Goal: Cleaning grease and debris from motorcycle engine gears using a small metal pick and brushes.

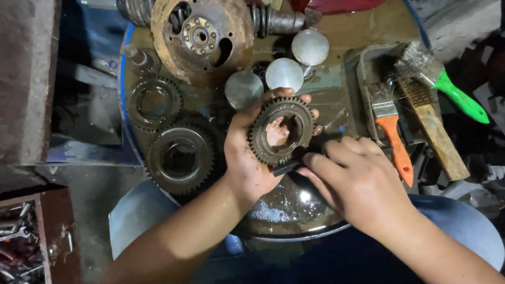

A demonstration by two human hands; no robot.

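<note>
Left hand [247, 158]: closed around a toothed ring gear [282, 131], thumb on its left rim, fingertips showing past its far and right edge, palm visible through the bore. The gear is held up, face toward the camera, over the middle of the drum top.

Right hand [357, 184]: fingers curled down onto a small dark tool [286, 167], probably a brush head, pressed against the near edge of the gear. The hand hides most of the tool, so its kind cannot be settled.

Outward, left: two more gears lie flat on the oily drum top [363, 31], a larger one [180, 158] near and a slimmer ring gear [154, 101] beyond it. Both look dark and greasy. Far: three round, pale metal piston-like caps [284, 73] stand close together, and behind them a rusty circular plate with a hub [201, 37]. Right: a shallow tray [364, 73] holds an orange-handled paintbrush [392, 134], a wooden wire brush [431, 123] and a green-handled brush [447, 84].

Progress, as judged: the held gear's teeth look fairly clean at the far side, so the cleaning of this piece seems under way. The two flat gears appear untouched, and liquid pools at the near edge.
</note>
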